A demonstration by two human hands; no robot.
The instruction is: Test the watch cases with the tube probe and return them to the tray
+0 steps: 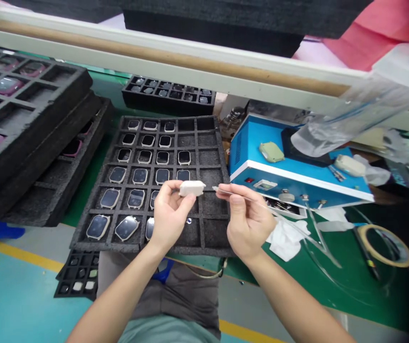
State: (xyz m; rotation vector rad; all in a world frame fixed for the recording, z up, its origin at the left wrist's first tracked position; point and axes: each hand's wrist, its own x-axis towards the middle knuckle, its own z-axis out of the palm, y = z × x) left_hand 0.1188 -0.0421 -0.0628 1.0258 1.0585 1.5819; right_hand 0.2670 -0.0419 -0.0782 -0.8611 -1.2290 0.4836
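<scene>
My left hand (172,209) pinches a cream-white smartwatch case (192,188) by its edge, tilted so that its side faces me. Between the fingers of my right hand (249,219) is a thin dispensing tube (226,191), its narrow tip pointing left at the case, a small gap apart. A clear hose seems to run back from it to the right. Below both hands lies a black foam tray (211,207) with square pockets. Watch cases with dark screens, such as this one (98,226), fill its left columns; the right column's pockets hold none.
Right of the tray stands a blue dispenser box (256,143) carrying a green watch case (271,152) and a clear cylinder (322,133). Nearby lie crumpled tissue (286,240) and a tape roll (386,245). Stacked foam trays (65,112) rise at left; a shelf edge (190,66) crosses behind.
</scene>
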